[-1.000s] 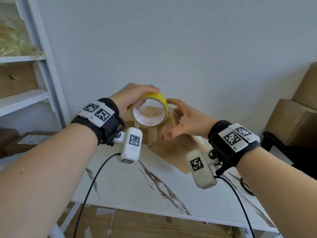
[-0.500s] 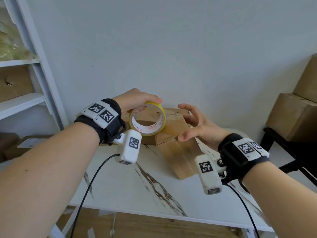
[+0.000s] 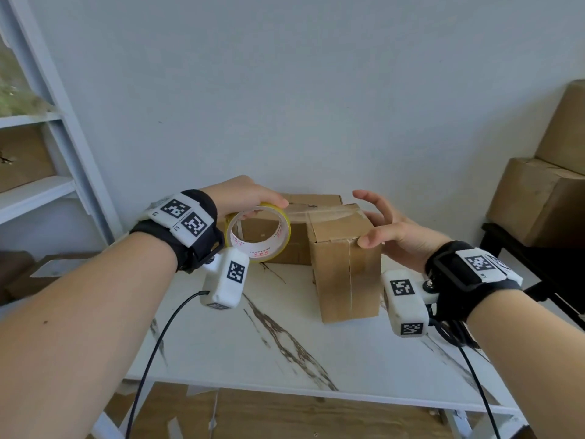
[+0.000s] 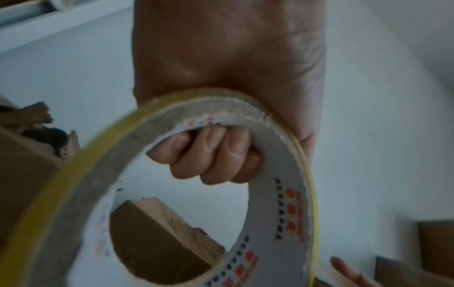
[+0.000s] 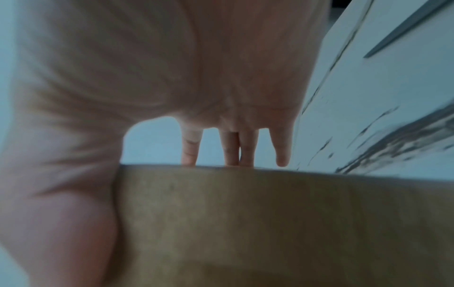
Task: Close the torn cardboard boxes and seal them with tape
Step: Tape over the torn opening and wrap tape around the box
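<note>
Left hand (image 3: 243,198) grips tape roll (image 3: 258,237), centre frame; right hand (image 3: 387,228) spread wide against box (image 3: 345,264). Box probably light and easily tipped: steady its top edges

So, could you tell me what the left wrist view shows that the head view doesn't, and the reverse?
Only the left wrist view shows the left hand's fingertips curled through the tape roll's core, and a torn box beside it.

Only the head view shows the upright box on the marble table, the right hand open against its far side, and a tape strip across its top.

Both show the left hand gripping the yellow-edged roll, with cardboard behind it.
</note>
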